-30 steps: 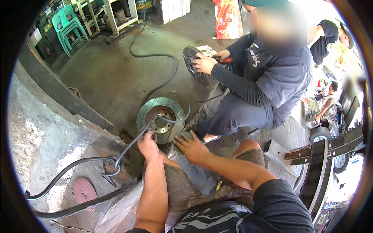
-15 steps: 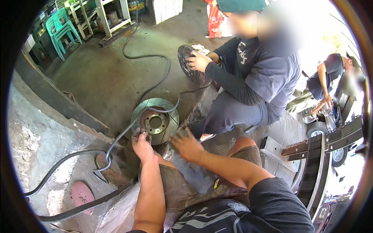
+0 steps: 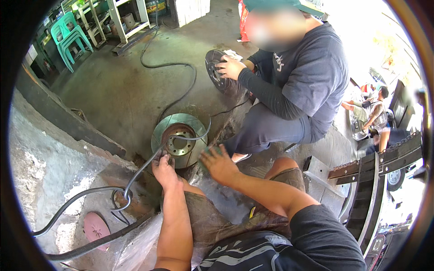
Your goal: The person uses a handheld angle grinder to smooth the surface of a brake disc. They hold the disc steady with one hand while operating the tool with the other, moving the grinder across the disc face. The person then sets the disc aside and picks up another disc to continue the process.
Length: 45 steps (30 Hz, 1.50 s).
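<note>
Close in front of me a brake disc [image 3: 158, 135] stands tilted, its outer ring shiny and its centre rusty around a bolt-hole face. My left hand [image 3: 164, 173] has its fingers curled at the disc's lower left rim, and a grey cable crosses in front of their tips. Under the fingers of my right hand [image 3: 221, 167] is a green scouring pad [image 3: 203, 163], just off the disc's lower right edge. The fingers lie stretched over the pad, which they partly hide. The grey cable [image 3: 141, 169] loops across the disc's face.
A co-worker [image 3: 307, 77] sits at right, both hands at a darker disc [image 3: 211, 67]. A pink sanding disc [image 3: 96, 226] and a ribbed hose [image 3: 97, 246] lie at lower left. Stacked green chairs [image 3: 68, 34] stand at far left, a steel frame [image 3: 370, 189] at right.
My right hand has shifted slightly and shows sharper. My left fingers have drawn in lower on the disc's rim. The co-worker's head has moved; the people in the right background have changed position.
</note>
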{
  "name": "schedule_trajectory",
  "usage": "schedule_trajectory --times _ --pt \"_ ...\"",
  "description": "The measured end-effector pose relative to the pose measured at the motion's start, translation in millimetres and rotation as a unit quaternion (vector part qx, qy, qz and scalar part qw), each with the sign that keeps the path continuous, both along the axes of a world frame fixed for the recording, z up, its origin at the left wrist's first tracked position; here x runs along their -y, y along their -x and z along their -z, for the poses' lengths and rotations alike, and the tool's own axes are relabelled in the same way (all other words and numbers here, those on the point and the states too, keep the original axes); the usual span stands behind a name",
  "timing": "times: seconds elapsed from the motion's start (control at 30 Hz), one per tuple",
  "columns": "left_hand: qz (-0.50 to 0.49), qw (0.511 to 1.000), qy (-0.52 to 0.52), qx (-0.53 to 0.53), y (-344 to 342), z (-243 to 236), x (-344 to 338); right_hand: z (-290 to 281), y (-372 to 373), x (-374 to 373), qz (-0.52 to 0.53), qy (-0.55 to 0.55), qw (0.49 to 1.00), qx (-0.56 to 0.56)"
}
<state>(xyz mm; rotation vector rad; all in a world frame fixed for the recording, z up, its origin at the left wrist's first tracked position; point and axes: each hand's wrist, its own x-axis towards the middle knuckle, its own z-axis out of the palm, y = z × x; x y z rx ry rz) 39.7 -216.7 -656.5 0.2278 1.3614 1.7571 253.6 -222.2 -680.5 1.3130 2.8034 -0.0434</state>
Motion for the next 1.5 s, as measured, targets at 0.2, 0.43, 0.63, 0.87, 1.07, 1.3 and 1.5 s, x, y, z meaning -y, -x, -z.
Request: schedule_trajectory --times 0.2,0.43,0.63,0.87,1.07,1.3,1.5 --pt "0.006 1.0 -0.007 0.003 0 -1 1 -12 6 7 -0.047 0.035 0.998 0.026" --pt "0.003 1.0 -0.005 0.0 -2 -7 2 -10 9 12 -0.059 0.027 0.997 0.033" --pt "-0.008 1.0 0.008 0.016 -10 -22 2 -11 12 6 0.007 0.029 0.998 0.059" --pt "-0.009 1.0 0.002 0.02 -3 -10 2 -10 13 14 0.005 0.04 0.997 0.059" --pt "-0.01 1.0 0.003 0.012 -8 -17 1 -15 11 4 0.018 0.008 0.998 0.06" --pt "-0.008 1.0 0.014 0.011 -7 -16 3 -1 1 -19 0.013 -0.011 1.0 0.022" --pt "-0.01 1.0 0.006 0.006 -4 -9 1 5 4 -55 0.026 -0.041 0.998 0.043"
